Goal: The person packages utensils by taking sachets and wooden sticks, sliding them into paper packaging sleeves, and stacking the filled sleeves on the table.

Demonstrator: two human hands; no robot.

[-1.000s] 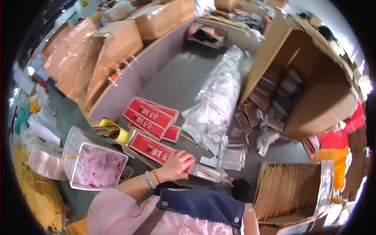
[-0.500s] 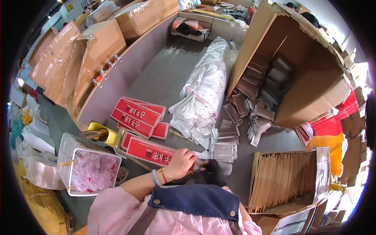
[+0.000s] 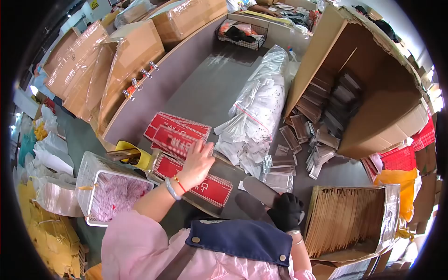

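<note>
My left hand (image 3: 198,163) is at the stack of red packets (image 3: 196,127), its fingers on the end of a blurred red packet (image 3: 172,141) with white lettering. Under my wrist, another red packet (image 3: 214,190) with a checkered edge lies in a long narrow tray or frame (image 3: 207,209). My right hand (image 3: 285,212) wears a black glove and is closed round a flat, dark, round-ended piece (image 3: 260,191), which points to the left. Just beyond it lie silvery flat packets (image 3: 280,173).
A clear bag of white packets (image 3: 254,112) lies mid-table. An open carton (image 3: 373,98) with brown packets stands at right, above a box of wooden sticks (image 3: 345,221). At left are a yellow container (image 3: 143,160) and a white basket (image 3: 91,186) of wrappers.
My left hand has moved up and left from the tray's right end, with a red packet now over the stack. My right hand has moved right, and the dark flat piece now shows clearly.
</note>
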